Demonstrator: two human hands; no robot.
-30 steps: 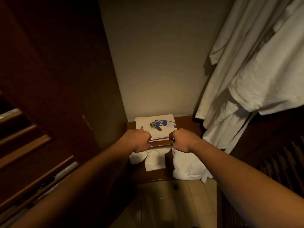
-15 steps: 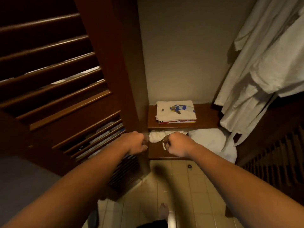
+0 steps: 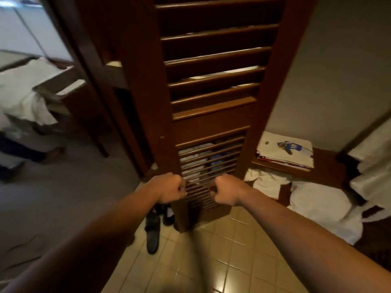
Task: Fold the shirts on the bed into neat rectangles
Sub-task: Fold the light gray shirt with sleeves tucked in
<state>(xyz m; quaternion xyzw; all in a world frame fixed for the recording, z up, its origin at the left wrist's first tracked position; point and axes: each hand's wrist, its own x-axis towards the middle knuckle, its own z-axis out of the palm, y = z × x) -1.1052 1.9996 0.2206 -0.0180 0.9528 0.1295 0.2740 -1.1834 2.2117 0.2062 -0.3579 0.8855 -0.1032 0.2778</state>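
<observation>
Both of your arms reached forward from the bottom of the frame. Your left hand (image 3: 170, 188) sat at lower centre, fingers curled into a fist, with nothing seen inside it. It lay just in front of the left edge of the louvred door (image 3: 211, 98); contact with the door could not be told. Your right hand (image 3: 225, 192) was just right of it, also fisted, with nothing seen in its grip. The two hands were near each other but apart, with the door's lower slats showing between them.

The door stood upright through the centre of the frame, dark brown, with light cloth visible through its lower slats.

The folded shirts (image 3: 285, 152) lay as a neat stack at centre right, on a wooden shelf (image 3: 323, 166). The top shirt was white with a blue player print numbered 18. A red edge showed lower in the stack. Loose white cloth (image 3: 266, 182) lay rumpled below the shelf. More white fabric (image 3: 323, 212) spread to its right, down to the tiled floor (image 3: 211, 261).

A dark shoe (image 3: 152, 235) lay on the tiles at lower centre, left of the door's foot. The bed (image 3: 19, 87) with white linen showed blurred at upper left. White hanging cloth (image 3: 372, 166) filled the right edge.
</observation>
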